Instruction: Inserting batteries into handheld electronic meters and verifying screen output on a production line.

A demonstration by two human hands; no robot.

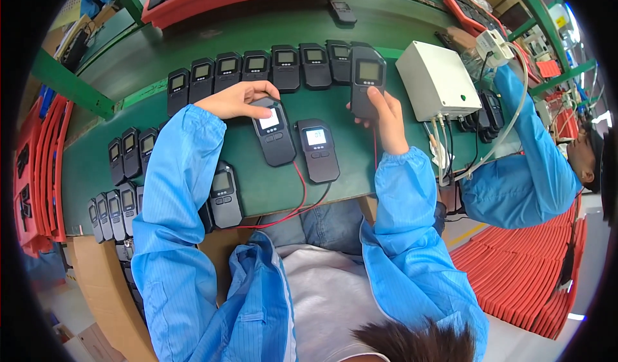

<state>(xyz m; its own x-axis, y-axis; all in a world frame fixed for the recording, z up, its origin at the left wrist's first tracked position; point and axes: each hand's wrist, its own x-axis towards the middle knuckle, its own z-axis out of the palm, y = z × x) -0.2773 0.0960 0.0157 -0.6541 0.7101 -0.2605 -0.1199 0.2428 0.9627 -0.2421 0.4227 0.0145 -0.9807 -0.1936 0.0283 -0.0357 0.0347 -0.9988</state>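
My left hand (241, 100) grips the top end of a black handheld meter (277, 146), its thumb over the edge of the lit white screen. A red wire (301, 180) runs from that meter's lower end. Just right of it, a second lit meter (320, 159) lies on the green bench with a dark wire at its bottom. My right hand (388, 117) is closed around another meter (369, 72), thumb on its front below the grey, unlit screen. A red wire shows beneath this hand; where its upper end goes is hidden.
Behind my hands stands a row of meters (256, 63); more sit at the left (131, 151) and by my left forearm (224, 194). A white box (438, 82) with cables is at right, near a co-worker's blue sleeve (531, 149). Red trays (238, 1) line the back.
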